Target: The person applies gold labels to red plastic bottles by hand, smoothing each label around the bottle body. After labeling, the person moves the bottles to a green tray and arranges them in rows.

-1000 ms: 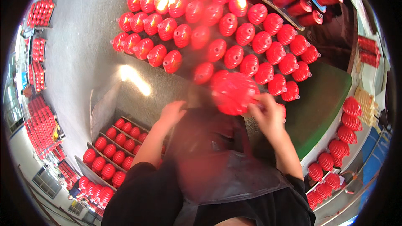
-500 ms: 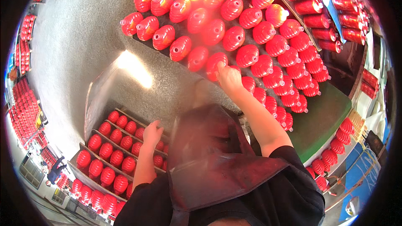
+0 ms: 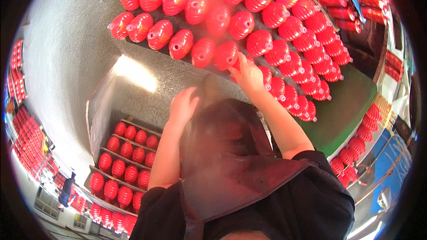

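Rows of glossy red, ribbed, lantern-shaped bottles (image 3: 181, 44), some with small clear necks, stand on a dark board ahead of me. At the board's near edge, my right hand (image 3: 249, 78) has its thumb and fingers closed round one red bottle (image 3: 235, 66), which the hand partly hides. Another red bottle (image 3: 226, 55) stands just to its left. Lower and to the left, my left hand (image 3: 183, 106) is raised in front of the dark apron (image 3: 235, 186), thumb apart from the fingers, with nothing in it.
A stepped rack (image 3: 126, 178) of similar red bottles stands at lower left, beside a curved grey wall (image 3: 80, 62). On the right are a green surface (image 3: 338, 111) and more red pieces. A bright light glows among the bottles. A person (image 3: 66, 190) is far left.
My right hand has shifted one bottle to the right along the front row. My left hand has risen from beside the rack toward the board, and its fingers have spread.
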Available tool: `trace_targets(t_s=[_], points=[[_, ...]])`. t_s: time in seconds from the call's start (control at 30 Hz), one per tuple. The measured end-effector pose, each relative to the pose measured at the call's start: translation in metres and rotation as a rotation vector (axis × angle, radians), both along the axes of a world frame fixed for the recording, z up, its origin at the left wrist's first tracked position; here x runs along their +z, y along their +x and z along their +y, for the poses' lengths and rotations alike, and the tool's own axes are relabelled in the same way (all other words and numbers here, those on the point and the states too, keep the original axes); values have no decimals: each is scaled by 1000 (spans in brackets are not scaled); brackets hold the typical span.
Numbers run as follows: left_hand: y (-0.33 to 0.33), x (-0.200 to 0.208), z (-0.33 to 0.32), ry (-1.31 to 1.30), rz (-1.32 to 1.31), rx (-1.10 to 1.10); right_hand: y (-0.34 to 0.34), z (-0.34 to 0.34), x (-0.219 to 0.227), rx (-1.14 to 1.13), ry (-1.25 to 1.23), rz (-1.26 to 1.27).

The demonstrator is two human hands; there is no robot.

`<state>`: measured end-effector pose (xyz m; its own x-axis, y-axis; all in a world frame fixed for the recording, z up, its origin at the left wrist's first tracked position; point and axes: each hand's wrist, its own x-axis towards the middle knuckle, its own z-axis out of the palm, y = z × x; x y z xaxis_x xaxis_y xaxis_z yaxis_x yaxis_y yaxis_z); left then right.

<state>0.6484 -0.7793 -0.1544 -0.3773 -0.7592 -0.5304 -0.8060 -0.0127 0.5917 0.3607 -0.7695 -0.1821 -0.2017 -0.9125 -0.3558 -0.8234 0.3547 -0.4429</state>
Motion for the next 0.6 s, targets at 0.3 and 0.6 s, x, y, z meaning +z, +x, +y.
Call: trace_targets(t_s=[0.3,0.6], points=[[-107,-4,-19,-2,173,-132,-27,174,32,76,104,-167],[-188,-21,33,-420,234,-262,-59,229,12,59,175,-199]])
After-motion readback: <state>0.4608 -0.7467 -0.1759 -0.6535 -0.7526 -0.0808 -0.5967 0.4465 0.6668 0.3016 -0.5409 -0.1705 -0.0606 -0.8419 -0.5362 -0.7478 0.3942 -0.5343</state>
